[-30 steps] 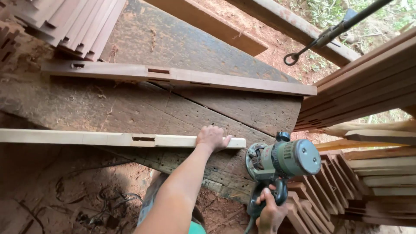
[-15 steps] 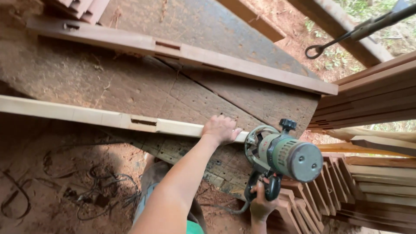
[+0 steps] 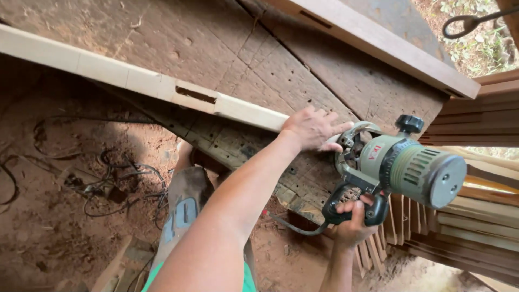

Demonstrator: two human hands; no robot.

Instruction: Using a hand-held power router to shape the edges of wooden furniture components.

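A: Nearest item first. What sits at 6 o'clock?

B: The person's own leg and a worn shoe (image 3: 183, 208) over red dirt floor (image 3: 48, 238). Loose dark cables (image 3: 108, 184) lie on the dirt at 9 o'clock of the shoe.

A: Right hand, state?

B: Right hand (image 3: 354, 221) at 5 o'clock of frame, fingers curled tight around the black pistol grip of a grey-green power router (image 3: 403, 167). Motor housing points to 3 o'clock; a black knob sits on top at 12 o'clock of the body. A cord leaves the grip toward 8 o'clock.

A: Left hand?

B: Left hand (image 3: 313, 128), arm stretched from 7 o'clock. Fingers held together, palm pressed flat on the near end of a pale wooden rail (image 3: 135, 81). Fingertips just beside the router base.

A: Location of the rail?

B: Lies along the near edge of the rough plank surface (image 3: 227, 48), running from the left hand out to 10 o'clock. One rectangular mortise slot (image 3: 195, 95) shows midway along. The router base meets the rail's end at 3 o'clock of the left hand; exact contact hidden by fingers.

A: Farther out?

B: A second, darker rail (image 3: 378, 46) crosses the surface at 1 o'clock. Stacked wooden slats (image 3: 476, 216) at 3 to 4 o'clock, beyond the router. A metal hook (image 3: 467, 22) hangs at the top right corner.
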